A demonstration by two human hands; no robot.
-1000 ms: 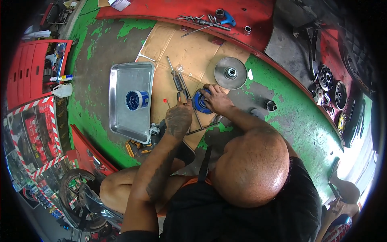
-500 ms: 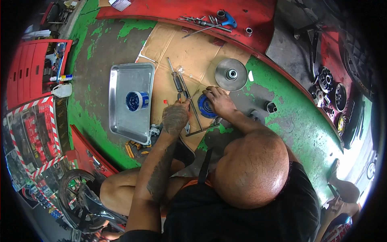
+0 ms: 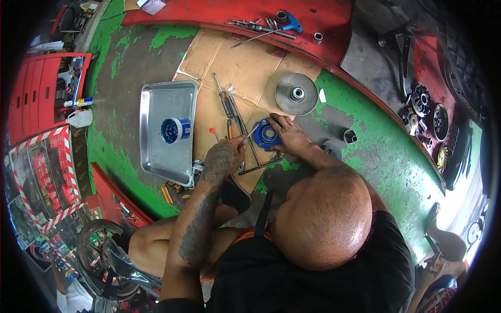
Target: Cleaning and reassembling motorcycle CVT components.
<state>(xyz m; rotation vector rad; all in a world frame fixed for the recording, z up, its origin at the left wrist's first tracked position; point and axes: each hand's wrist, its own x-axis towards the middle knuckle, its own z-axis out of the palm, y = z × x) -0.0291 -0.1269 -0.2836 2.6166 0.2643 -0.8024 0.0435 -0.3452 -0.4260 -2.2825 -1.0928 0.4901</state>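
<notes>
Neither my left hand nor my right hand can be made out as mine. In front, a crouched bald person (image 3: pixel 323 219) in black works over cardboard (image 3: pixel 219 62). That person's left hand (image 3: pixel 224 156) grips a thin tool (image 3: pixel 251 131) reaching the left rim of a blue ring-shaped part (image 3: pixel 266 136); their right hand (image 3: pixel 292 135) rests over that part's right side. Screwdrivers (image 3: pixel 225 101) and a long T-handle bar (image 3: pixel 252 151) lie alongside. A round metal plate with a hub (image 3: pixel 287 104) sits above; a blue tub (image 3: pixel 172 130) stands in a steel tray (image 3: pixel 156 94).
A red panel (image 3: pixel 209 13) with tools runs along the back; metal parts (image 3: pixel 420 99) lie at right. A red tool cabinet (image 3: pixel 44 88), display case (image 3: pixel 62 172) and wheel (image 3: pixel 96 261) line the left. Other people show at lower right (image 3: pixel 443 250) and lower left (image 3: pixel 78 295).
The bald person's left hand has moved slightly down-left, and the thin tool now shows against the blue part. Their right fingers have shifted on it. A white-clad person has appeared at lower left.
</notes>
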